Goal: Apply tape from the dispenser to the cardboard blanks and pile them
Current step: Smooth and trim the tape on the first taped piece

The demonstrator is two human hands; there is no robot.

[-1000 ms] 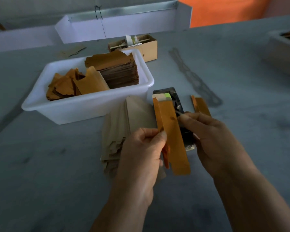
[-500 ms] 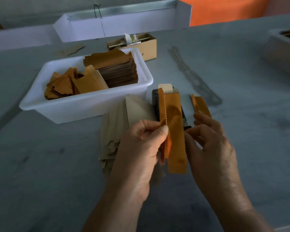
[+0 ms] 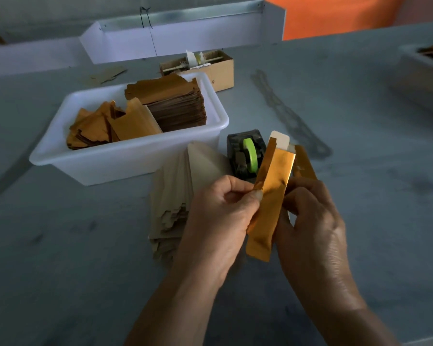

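I hold a long, folded gold cardboard blank [image 3: 270, 196] upright over the table. My left hand [image 3: 220, 216] pinches its left edge between thumb and forefinger. My right hand [image 3: 310, 221] grips its right side, fingers curled behind it. Just behind the blank sits the black tape dispenser [image 3: 243, 156] with a green roll. A fanned pile of blanks [image 3: 175, 191], pale side up, lies under my left hand. Another gold blank [image 3: 304, 166] lies to the right of the dispenser.
A white plastic tub [image 3: 125, 161] holds a tall stack and loose gold blanks at the left rear. A small open cardboard box [image 3: 220, 71] stands behind it. Another tray [image 3: 420, 68] is at the far right edge. A dark chain-like mark [image 3: 285, 113] crosses the grey table.
The blank has tilted to the right and shifted off the dispenser, uncovering the green roll. My right hand has closed in on the blank's right side.
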